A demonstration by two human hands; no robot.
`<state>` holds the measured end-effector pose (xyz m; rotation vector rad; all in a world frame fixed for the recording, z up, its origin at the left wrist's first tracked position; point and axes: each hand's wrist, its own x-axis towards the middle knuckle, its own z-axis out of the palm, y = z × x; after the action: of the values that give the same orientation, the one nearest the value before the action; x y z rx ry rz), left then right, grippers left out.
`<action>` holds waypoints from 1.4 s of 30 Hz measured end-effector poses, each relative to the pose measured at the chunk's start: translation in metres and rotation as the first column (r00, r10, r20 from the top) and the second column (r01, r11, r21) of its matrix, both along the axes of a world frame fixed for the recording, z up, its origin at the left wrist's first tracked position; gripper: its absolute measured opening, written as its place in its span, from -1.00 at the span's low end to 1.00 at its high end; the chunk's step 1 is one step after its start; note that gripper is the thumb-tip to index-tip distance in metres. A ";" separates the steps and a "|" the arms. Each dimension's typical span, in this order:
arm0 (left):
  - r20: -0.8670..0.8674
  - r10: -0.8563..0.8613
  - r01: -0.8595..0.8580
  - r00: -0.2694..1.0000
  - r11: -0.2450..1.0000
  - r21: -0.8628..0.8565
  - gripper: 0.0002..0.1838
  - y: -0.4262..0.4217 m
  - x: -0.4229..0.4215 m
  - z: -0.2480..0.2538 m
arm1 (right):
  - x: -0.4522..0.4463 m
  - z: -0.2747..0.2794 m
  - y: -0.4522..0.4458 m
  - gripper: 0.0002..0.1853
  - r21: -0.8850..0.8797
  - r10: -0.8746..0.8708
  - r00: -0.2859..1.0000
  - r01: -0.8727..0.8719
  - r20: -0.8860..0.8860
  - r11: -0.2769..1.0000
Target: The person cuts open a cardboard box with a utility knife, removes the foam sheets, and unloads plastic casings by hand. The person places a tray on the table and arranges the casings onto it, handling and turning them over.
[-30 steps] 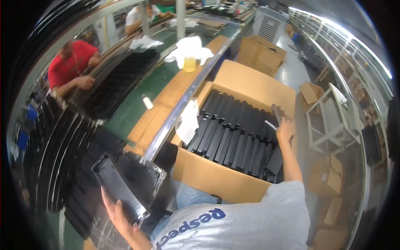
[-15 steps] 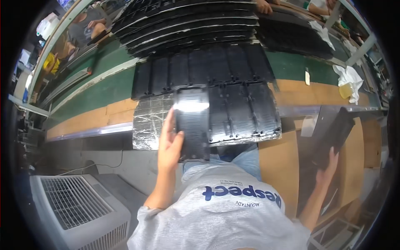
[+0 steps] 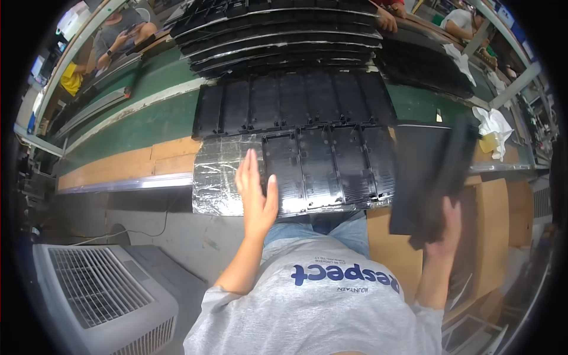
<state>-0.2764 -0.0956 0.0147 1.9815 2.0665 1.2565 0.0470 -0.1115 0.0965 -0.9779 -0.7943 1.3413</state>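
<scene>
My left hand (image 3: 257, 198), fingers spread, is beside the left edge of a black tray-like part (image 3: 284, 171) at the end of a row of similar parts. These lie on a silver, film-wrapped pad (image 3: 222, 177). Behind them is another row of black parts (image 3: 296, 103). On the right, my right hand (image 3: 445, 231) holds a dark piece (image 3: 438, 177), blurred by motion and tilted above the cardboard box. Whether it is one piece or two, I cannot tell.
A tall stack of black trays (image 3: 278, 38) stands behind the rows. An open cardboard box (image 3: 491, 236) is at the right, a grey slatted unit (image 3: 100, 284) at the lower left. Across the green bench (image 3: 160, 112) several people sit. A white cloth (image 3: 494, 127) lies at the right.
The black part by my left hand now lies on the wrapped pad at the row's end, and that hand has let go. My right hand has brought the dark piece left, nearer the row.
</scene>
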 end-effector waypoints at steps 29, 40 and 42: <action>0.640 0.130 0.067 0.757 0.959 -0.275 -0.45 -0.004 -0.075 -0.012 | -0.107 -0.036 0.067 -0.69 0.012 0.526 0.760 -0.565 -0.381 0.825; 0.716 -0.151 0.116 0.681 0.988 0.099 -0.46 -0.023 -0.025 0.041 | -0.205 -0.057 0.055 -0.45 -0.138 0.639 0.658 -0.645 0.398 0.751; 0.654 -0.134 0.032 0.745 0.986 0.165 -0.46 -0.023 -0.033 0.036 | -0.212 -0.030 0.050 -0.41 -0.080 0.800 0.492 -0.834 0.343 0.547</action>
<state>-0.3098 -0.1190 0.0510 1.3256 1.5422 1.7926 -0.1653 -0.0615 0.0661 -0.7578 -1.7490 1.9410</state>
